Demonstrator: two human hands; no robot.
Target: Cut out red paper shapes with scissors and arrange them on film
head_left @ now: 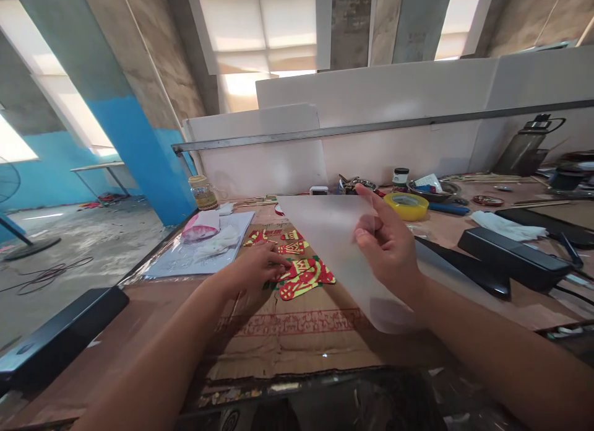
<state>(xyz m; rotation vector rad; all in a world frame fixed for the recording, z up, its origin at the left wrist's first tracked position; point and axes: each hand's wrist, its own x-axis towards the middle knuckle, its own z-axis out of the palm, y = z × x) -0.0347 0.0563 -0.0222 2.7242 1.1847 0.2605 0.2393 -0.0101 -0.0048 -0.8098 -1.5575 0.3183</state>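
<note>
My right hand (385, 245) is raised and pinches a translucent sheet (320, 220) between thumb and fingers. The sheet tilts up from the table and its lower edge curls beneath my wrist. My left hand (260, 267) rests, fingers extended, on several red and yellow painted cutouts (306, 279). These lie on a cardboard sheet (288, 350) with a red printed border. My fingers partly cover the left cutouts, and I see nothing gripped in that hand.
White papers (232, 239) and a jar (203, 192) are at the left. Yellow tape (406, 206), a metal bowl (436, 189), a white cloth (508, 225), a black box-shaped device (515, 257) and a bottle (522, 149) stand right. Another black device (60, 338) sits at the left edge.
</note>
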